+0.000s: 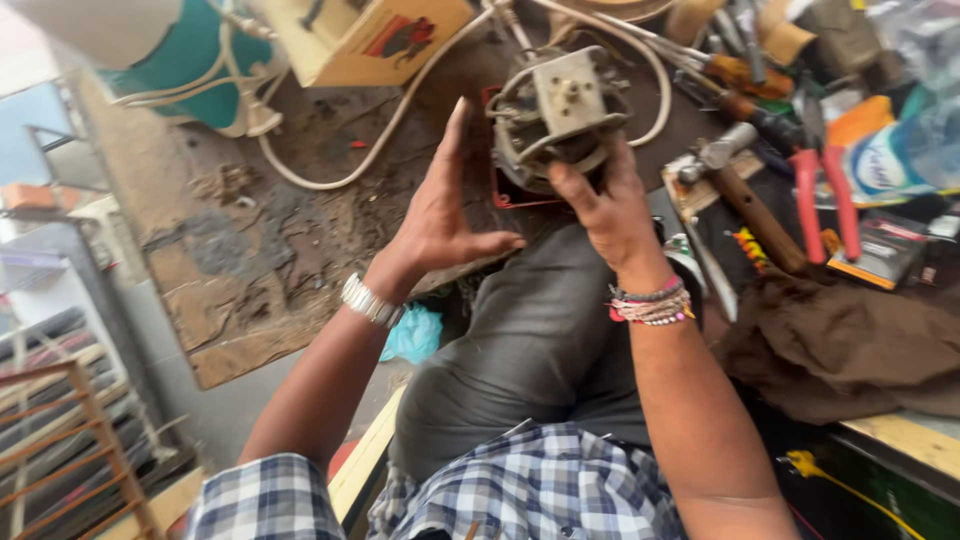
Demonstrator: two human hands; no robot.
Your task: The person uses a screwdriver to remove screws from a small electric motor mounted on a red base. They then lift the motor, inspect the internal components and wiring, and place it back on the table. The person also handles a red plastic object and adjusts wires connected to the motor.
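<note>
- Two bare hands are up over a worn, dirty bench [250, 260], with the person's grey-trousered knee [540, 340] below them.
- The right hand [610, 205] grips a small electric motor [555, 115] from below: its fingers curl round the lower right edge of the metal casing and its thumb presses the near side at about 6 o'clock.
- The motor sits at 12 o'clock from the knee, its square pale end plate facing the camera, with a red part showing under it.
- The left hand [440, 210] is spread wide and flat, fingers together and pointing to 12 o'clock, thumb stretched toward 3 o'clock. It stands just beside the motor at its 9 o'clock. Whether the fingertips touch the casing cannot be told.
- A metal watch band is on the left wrist, and beaded bracelets are on the right wrist.
- A white cable [380, 130] loops across the bench at 10 o'clock from the motor.
- At 3 o'clock from the motor lie a hammer [740, 190], red-handled pliers [825, 200] and screwdrivers [740, 85], with a brown cloth [840, 340] at 4 o'clock.
</note>
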